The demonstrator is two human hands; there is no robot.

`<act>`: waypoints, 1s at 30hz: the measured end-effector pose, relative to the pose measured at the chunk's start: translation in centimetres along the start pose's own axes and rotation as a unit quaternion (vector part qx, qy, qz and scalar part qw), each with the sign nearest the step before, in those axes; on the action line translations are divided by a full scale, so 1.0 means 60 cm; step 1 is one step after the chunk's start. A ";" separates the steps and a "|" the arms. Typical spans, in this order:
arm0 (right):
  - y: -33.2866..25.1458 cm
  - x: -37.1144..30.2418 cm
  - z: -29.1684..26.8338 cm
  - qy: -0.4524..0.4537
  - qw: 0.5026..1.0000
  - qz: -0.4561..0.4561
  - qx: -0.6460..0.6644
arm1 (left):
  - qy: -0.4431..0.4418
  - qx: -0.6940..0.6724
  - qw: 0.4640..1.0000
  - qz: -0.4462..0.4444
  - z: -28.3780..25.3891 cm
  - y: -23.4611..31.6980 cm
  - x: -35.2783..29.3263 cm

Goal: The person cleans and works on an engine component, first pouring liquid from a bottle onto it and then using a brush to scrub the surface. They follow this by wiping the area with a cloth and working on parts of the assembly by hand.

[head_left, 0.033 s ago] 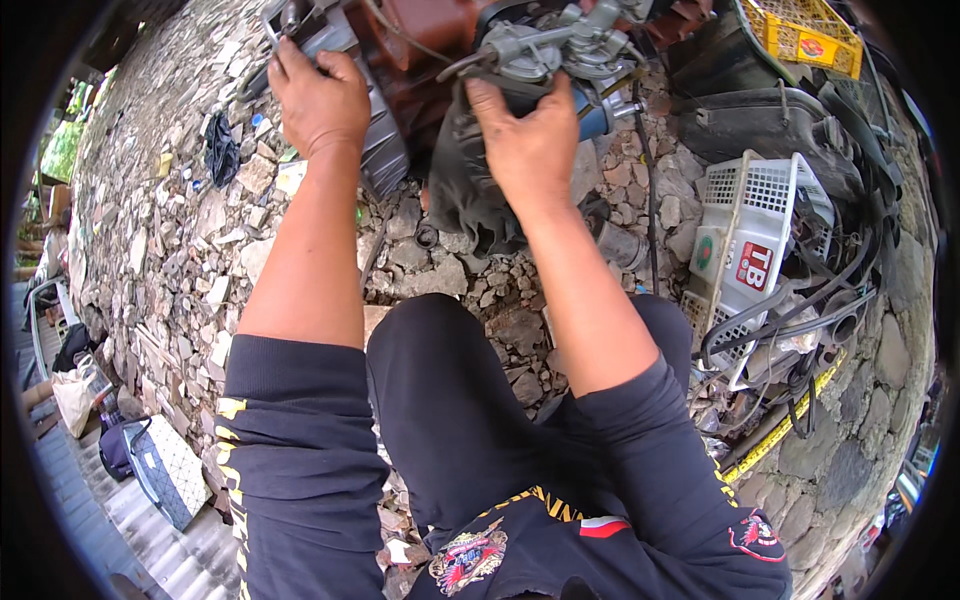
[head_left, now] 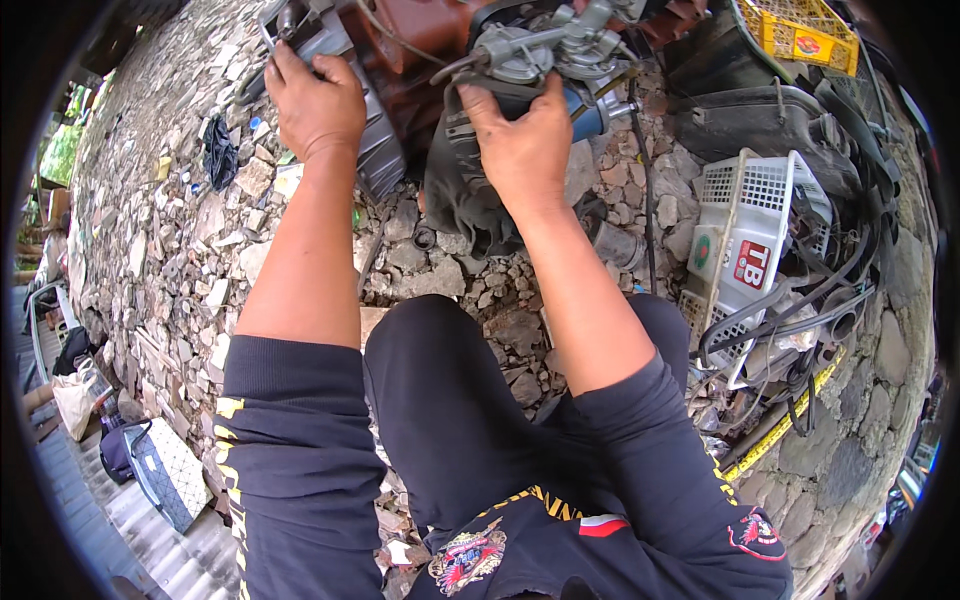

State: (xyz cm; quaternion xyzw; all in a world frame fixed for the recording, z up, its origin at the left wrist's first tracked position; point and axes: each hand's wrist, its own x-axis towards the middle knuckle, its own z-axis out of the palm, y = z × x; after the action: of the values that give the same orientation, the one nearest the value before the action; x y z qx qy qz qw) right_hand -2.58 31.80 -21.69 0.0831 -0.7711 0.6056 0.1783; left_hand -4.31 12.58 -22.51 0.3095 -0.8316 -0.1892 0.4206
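My left hand [head_left: 318, 108] is closed around the edge of a grey metal part [head_left: 372, 150] on the left side of a reddish-brown engine [head_left: 425, 60]. Its thumb points up and its fingers bend over the top. My right hand [head_left: 525, 150] grips a dark cloth [head_left: 462, 195] that hangs down in folds. Thumb and fingers press it against the underside of a grey cast-metal assembly [head_left: 515, 55] on the engine. Beside this hand sits a blue cylinder [head_left: 590, 112]. The right fingertips are partly hidden by the cloth and metal.
Broken stone covers the ground around my knees. On the right stand a white plastic basket [head_left: 738, 235] with hoses, a black box-like part [head_left: 755, 125] and a yellow crate [head_left: 800, 38]. A black cable [head_left: 648, 200] runs down near the engine. A black plastic scrap [head_left: 219, 153] lies left.
The cloth's folds under my right hand have shifted slightly, and that hand has moved a little left. My left hand keeps its hold.
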 end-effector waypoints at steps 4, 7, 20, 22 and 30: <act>0.015 -0.004 -0.068 -0.117 0.993 0.025 -0.019 | -0.021 -0.002 1.000 -0.023 -0.005 0.011 -0.003; 0.043 -0.013 -0.120 -0.070 0.983 0.096 0.137 | -0.034 0.001 0.999 -0.034 -0.004 0.022 -0.005; -0.014 0.127 -0.155 -0.018 0.950 -0.204 -0.234 | -0.001 0.003 1.000 0.003 0.002 0.013 -0.003; -0.022 0.128 -0.159 -0.042 0.952 -0.182 -0.241 | -0.010 -0.010 1.000 -0.001 0.000 0.011 -0.004; 0.046 0.104 -0.191 -0.018 0.996 -0.029 0.084 | 0.001 -0.008 1.000 0.004 0.001 0.009 -0.007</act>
State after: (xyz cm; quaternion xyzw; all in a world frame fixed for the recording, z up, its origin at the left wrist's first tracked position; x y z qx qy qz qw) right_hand -7.27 44.12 -19.54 0.1308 -0.7176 0.6615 0.1742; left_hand -4.37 13.26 -22.47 0.3026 -0.8308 -0.1941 0.4248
